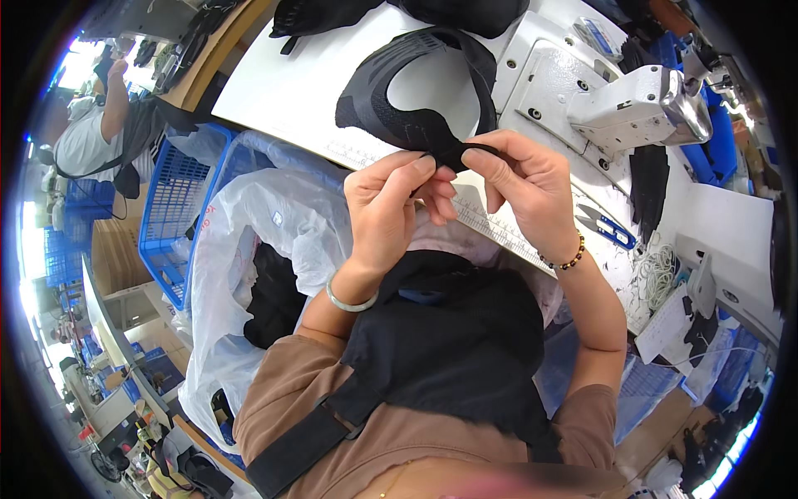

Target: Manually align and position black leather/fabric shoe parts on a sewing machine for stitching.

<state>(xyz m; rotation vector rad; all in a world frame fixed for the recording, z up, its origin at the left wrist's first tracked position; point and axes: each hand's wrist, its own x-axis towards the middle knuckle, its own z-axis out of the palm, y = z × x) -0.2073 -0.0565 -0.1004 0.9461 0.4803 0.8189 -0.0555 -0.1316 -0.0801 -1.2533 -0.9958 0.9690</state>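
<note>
Well to the left of your grips are a blue crate (152, 218) and a translucent plastic bag (218, 249). Your left grip (384, 196) is closed in a thumb-and-forefinger pinch at the narrow near end of the black fabric piece (366, 98), other fingers loosely curled. That piece reaches out just beyond both grips, over the white worktop (278, 83). Your right grip (534, 185) pinches the same end, just beside the left. You seem to be working that end by hand; the next move probably calls for steady, even pinches. Right of your grips are a sewing machine (622, 110) and blue-handled snips (616, 233)
</note>
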